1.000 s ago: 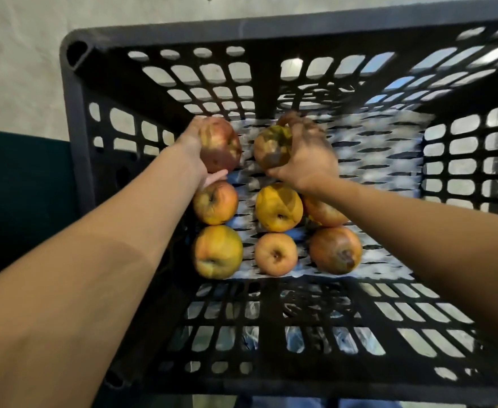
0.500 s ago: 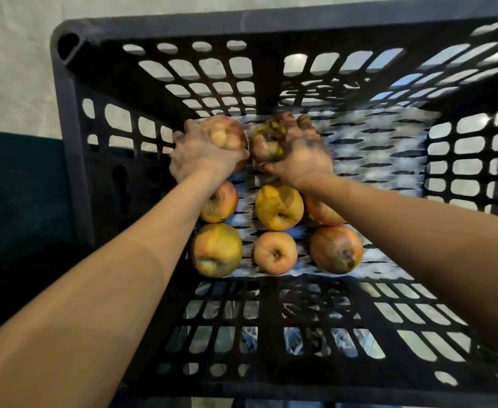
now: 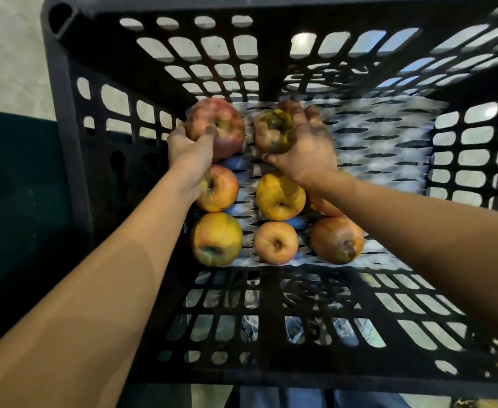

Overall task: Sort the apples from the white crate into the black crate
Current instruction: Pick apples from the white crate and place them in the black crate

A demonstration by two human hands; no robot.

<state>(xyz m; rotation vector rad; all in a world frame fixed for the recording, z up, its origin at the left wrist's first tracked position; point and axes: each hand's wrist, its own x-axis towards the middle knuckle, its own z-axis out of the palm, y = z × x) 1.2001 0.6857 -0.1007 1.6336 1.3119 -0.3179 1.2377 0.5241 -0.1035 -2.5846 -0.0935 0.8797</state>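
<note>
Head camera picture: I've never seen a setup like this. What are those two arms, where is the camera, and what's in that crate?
There is no machine here. These are a person's two bare arms, filmed by a wide-angle camera worn on their head, which looks forward and down. The arms reach into a black crate whose floor is lined with white foam netting. Six apples lie on the netting in two rows of three; one is partly hidden under the right arm. The left hand has its grip round a red apple. The right hand has its grip round a greenish-yellow apple, which is a little blurred. Both held apples are at the far end, beyond the rows. I cannot tell whether they touch the netting.
</note>
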